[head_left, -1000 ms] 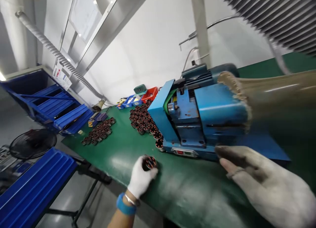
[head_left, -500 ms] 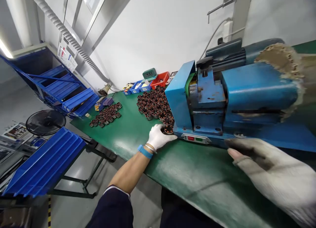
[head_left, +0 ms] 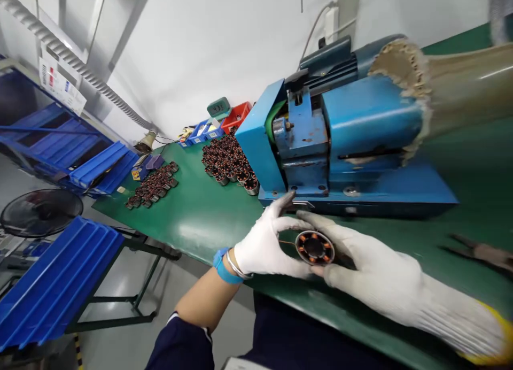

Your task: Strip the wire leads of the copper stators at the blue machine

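A round motor stator (head_left: pixel 315 247), a metal ring with copper windings inside, is held between both hands over the green bench. My left hand (head_left: pixel 269 243), in a white glove, curves round it from the left, with fingertips at its upper and lower edges. A thin copper wire runs from the stator toward that palm. From the right, my right hand (head_left: pixel 363 255), also gloved, grips the stator with fingers above and thumb below. Just behind the hands stands a blue belt-driven machine (head_left: pixel 372 124). To its left lies a crowded group of stators (head_left: pixel 228 159).
Another batch of stators (head_left: pixel 154 185) lies farther left on the green bench (head_left: pixel 192 220). Pliers (head_left: pixel 481 252) lie at the right. A red bin (head_left: pixel 237 116) and blue bins stand along the wall. Left of the bench are a fan (head_left: pixel 42 212) and a blue tray rack (head_left: pixel 60 279).
My left hand has come right from the edge of the stator group with a stator. My right hand has moved left and closed on that stator. The view has shifted right.
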Available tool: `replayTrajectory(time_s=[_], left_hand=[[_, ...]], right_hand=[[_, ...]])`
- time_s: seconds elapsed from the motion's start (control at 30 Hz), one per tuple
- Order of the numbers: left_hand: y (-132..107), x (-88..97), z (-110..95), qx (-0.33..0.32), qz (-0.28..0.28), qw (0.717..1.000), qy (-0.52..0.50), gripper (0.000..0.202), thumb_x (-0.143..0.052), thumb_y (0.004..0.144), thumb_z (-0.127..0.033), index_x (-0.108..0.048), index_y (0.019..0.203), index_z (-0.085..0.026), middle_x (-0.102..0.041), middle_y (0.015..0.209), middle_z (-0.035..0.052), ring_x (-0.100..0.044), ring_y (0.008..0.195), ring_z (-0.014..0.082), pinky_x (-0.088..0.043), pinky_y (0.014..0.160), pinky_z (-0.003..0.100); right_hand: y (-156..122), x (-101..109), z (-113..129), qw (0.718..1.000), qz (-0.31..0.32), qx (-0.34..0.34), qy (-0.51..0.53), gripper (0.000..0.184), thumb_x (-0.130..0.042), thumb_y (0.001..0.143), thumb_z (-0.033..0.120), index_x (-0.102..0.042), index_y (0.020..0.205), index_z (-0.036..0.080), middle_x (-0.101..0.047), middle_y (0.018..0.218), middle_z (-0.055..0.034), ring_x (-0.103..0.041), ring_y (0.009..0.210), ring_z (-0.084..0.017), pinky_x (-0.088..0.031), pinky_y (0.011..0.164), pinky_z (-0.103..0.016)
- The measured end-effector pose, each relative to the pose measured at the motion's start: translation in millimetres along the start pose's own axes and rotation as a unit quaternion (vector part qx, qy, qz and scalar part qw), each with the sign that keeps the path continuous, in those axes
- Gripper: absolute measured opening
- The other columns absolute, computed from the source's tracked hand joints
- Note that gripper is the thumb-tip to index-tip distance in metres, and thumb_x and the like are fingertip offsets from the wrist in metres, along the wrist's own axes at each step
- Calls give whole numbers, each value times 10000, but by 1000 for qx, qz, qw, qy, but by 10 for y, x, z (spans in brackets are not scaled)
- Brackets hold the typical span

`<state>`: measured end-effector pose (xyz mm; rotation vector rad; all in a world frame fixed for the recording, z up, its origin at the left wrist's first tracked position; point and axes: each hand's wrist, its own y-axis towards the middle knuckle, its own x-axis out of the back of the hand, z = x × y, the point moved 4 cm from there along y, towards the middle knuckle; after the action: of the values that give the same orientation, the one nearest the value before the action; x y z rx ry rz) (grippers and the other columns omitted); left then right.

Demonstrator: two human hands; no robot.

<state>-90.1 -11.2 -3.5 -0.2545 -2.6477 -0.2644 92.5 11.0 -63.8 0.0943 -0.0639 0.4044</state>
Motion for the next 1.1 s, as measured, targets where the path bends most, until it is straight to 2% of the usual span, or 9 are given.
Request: replayTrajectory(time_s=[0.07,0.13,0.23,0.3,0.43,0.57,0.7,0.97,1.1], left_hand=[[113,-53,-47,13,-39,997,-67,698,-1055,426,-313,-777,1058,-209,-431,1676,177,-551,1457,435,-449,1244,544],[182,-121,-40,41,-92,981,-167,829,-1034,499,-353,-689,1237,-201,-499,1610,209,-655,1332,387,-539,1147,545],[225,-378,-70,74,-59,963,-251,1001,-1019,531,-312,-565,1417,-207,-689,1374,190,-723,1211,348,-593,1068,527],[252,-577,-143,77,-32,963,-257,961,-1015,535,-253,-595,1399,-219,-742,1299,155,-724,1220,345,-578,1105,513],[429,-812,-278,83,-76,956,-272,694,-971,603,-280,-701,1237,-198,-779,1264,120,-730,1218,334,-570,1126,498],[694,-802,-359,70,-106,963,-236,470,-902,683,-255,-757,1122,-173,-819,1145,95,-760,1126,289,-588,1090,459],[846,-734,-441,65,-107,969,-211,301,-852,742,-227,-789,1032,-175,-834,1032,59,-773,1031,254,-605,1045,425],[889,-760,-511,86,-128,961,-228,298,-899,740,-304,-787,977,-163,-824,975,53,-768,1018,264,-593,1039,435],[925,-769,-508,88,-120,962,-230,295,-910,724,-299,-771,950,-170,-819,952,53,-765,1008,267,-587,1040,434]], right_hand=[[23,106,119,1000,-5,5,-8,745,-826,634,452,-724,1353,282,-756,1324,-86,-721,1208,-415,-614,1038,-556],[60,233,208,998,-53,13,-14,694,-836,653,474,-722,1307,270,-782,1240,-92,-755,1120,-393,-632,1005,-547],[97,381,260,985,-164,40,-35,593,-848,631,507,-730,1154,255,-786,1088,-99,-766,987,-372,-646,924,-546],[113,428,243,976,-207,32,-56,578,-854,585,516,-723,1078,245,-773,1041,-107,-751,959,-378,-634,887,-552],[131,521,268,955,-278,-8,-103,574,-836,594,504,-736,1091,234,-768,1074,-117,-733,997,-395,-600,896,-549],[206,589,411,931,-321,-17,-171,484,-784,663,438,-755,1091,216,-769,1054,-115,-733,974,-360,-608,882,-467],[314,615,513,916,-342,14,-207,424,-748,735,433,-748,1102,221,-766,1047,-116,-728,955,-347,-611,842,-446],[339,629,667,904,-342,-26,-256,367,-762,759,347,-732,1086,182,-764,1066,-139,-719,999,-340,-585,893,-423],[346,636,680,906,-349,-36,-239,388,-757,766,387,-731,1093,179,-764,1063,-146,-718,991,-338,-587,891,-427]])
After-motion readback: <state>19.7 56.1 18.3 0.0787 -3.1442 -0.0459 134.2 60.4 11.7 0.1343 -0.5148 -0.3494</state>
